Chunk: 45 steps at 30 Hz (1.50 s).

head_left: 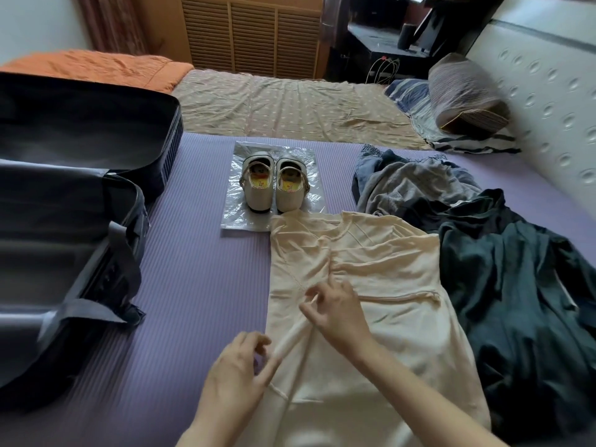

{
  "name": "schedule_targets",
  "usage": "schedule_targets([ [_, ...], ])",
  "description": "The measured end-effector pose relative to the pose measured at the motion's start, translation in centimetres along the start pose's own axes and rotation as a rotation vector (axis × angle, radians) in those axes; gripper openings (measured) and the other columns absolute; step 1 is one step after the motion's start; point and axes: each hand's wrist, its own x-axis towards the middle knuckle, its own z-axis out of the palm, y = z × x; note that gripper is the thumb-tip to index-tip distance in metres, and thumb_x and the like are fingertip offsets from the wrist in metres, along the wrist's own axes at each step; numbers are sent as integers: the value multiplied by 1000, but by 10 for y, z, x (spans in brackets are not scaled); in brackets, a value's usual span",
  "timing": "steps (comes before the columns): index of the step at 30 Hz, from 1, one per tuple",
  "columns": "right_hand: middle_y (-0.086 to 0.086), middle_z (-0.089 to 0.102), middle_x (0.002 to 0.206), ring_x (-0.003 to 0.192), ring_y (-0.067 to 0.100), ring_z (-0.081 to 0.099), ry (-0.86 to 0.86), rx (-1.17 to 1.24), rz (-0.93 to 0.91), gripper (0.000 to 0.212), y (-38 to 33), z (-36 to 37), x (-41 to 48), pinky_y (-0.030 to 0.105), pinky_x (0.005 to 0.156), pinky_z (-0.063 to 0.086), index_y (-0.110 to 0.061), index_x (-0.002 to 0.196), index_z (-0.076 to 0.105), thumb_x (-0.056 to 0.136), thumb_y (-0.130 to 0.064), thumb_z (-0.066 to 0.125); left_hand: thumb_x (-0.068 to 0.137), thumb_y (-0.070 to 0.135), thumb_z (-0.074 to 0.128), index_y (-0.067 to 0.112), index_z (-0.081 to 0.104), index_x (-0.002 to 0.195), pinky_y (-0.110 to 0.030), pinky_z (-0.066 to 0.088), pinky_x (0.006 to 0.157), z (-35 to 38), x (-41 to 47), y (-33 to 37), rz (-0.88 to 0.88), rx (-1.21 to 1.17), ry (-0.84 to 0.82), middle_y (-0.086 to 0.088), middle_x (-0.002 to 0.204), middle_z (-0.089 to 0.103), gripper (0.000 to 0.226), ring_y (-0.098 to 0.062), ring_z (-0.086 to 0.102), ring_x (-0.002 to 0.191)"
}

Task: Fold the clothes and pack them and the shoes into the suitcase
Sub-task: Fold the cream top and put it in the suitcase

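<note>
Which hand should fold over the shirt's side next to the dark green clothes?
Probably the right hand. It is over the cream shirt, nearer the dark green clothes; the left hand is at the shirt's opposite edge, toward the suitcase.

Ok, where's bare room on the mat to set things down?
The widest bare strip of mat runs between the suitcase and the shirt. A narrower gap lies between the shoes and the clothes pile. The right side is crowded by that pile.

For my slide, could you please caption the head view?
Left hand and right hand pinch cream shirt near shoes and suitcase.
</note>
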Motion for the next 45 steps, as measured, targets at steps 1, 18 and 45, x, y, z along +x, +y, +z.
schedule_targets([
  [1, -3, 62, 92, 94, 18, 54, -39, 17, 21, 28, -4, -1, -15, 34, 85, 44, -24, 100, 58, 83, -47, 61, 63, 82, 38, 33, 54, 92, -23, 48, 72, -2, -11, 0, -36, 33, -46, 17, 86, 55, 59, 0, 56, 79],
  [18, 2, 71, 97, 97, 22, 63, -40, -33, 268, 27, -40, 15, -75, 28, 73, 45, -19, 91, 68, 88, -40, 51, 72, 31, 78, 18, 54, 87, -28, 41, 61, 1, -77, 8, -75, 217, 73, 7, 80, 49, 31, -17, 53, 75],
  [45, -3, 65, 107, 106, 17, 60, 29, -27, 216, 44, 13, -17, -147, 33, 85, 46, -20, 129, 44, 91, -38, 58, 91, 35, 56, 35, 59, 109, -17, 44, 73, 33, -135, 47, -114, 48, 15, 19, 96, 62, 18, -1, 62, 87],
])
